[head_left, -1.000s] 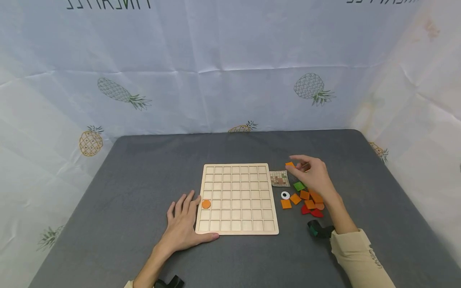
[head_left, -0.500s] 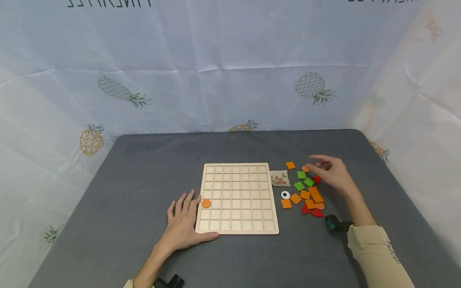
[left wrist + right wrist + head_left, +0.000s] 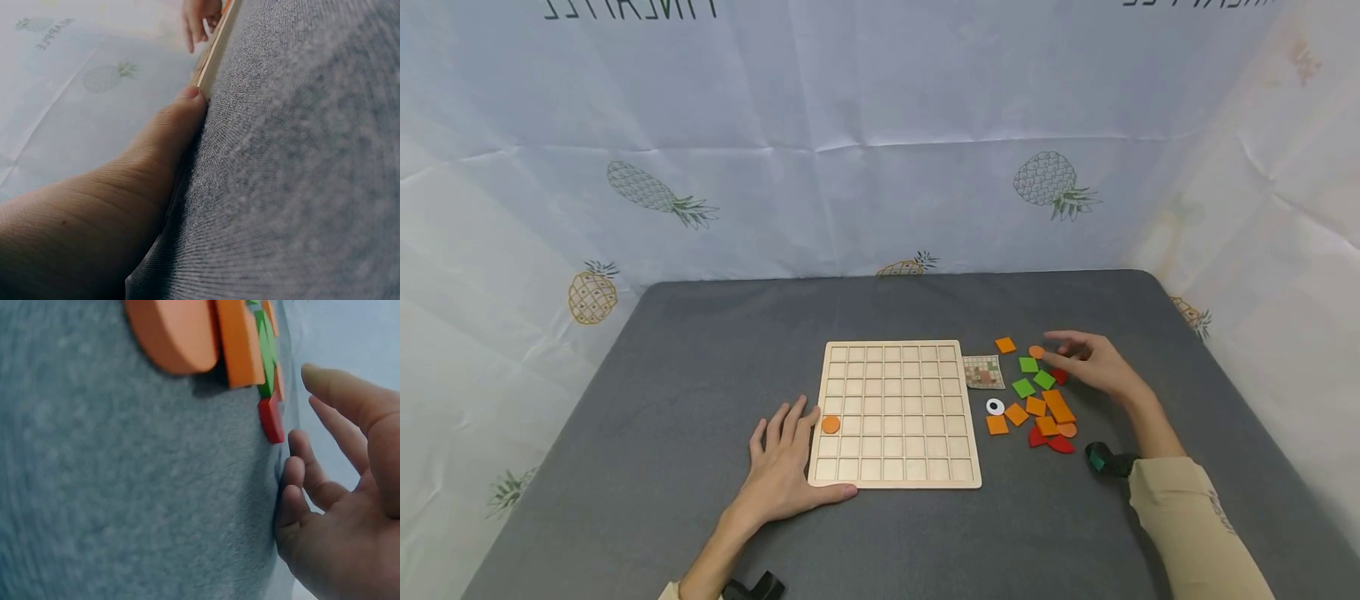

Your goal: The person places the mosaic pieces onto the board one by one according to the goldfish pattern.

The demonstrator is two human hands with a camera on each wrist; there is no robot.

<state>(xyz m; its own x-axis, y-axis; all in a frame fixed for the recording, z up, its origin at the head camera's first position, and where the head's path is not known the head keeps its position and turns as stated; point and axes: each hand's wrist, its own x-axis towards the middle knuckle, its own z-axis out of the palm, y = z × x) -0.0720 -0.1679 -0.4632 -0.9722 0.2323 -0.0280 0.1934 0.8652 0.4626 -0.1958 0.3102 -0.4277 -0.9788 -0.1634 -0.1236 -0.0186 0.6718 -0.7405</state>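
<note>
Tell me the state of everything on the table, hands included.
Board: flat, one orange disc in its leftmost column.
Left hand: fingers spread, thumb against the board's near edge.
Right hand: thumb and index finger apart, nothing visibly held.
Pattern card: face up, beside the board.
White disc: dot side up.
Green squares: loose, grouped.
Orange pieces: loose, several bunched together.
Red pieces: loose, one partly behind the right hand.

On the cloth (image 3: 850,200) beyond the far edge of the table (image 3: 730,333), I read the letters "APPLE" (image 3: 56,34); the writing (image 3: 1221,510) on the right sleeve (image 3: 1198,533) is too small.
</note>
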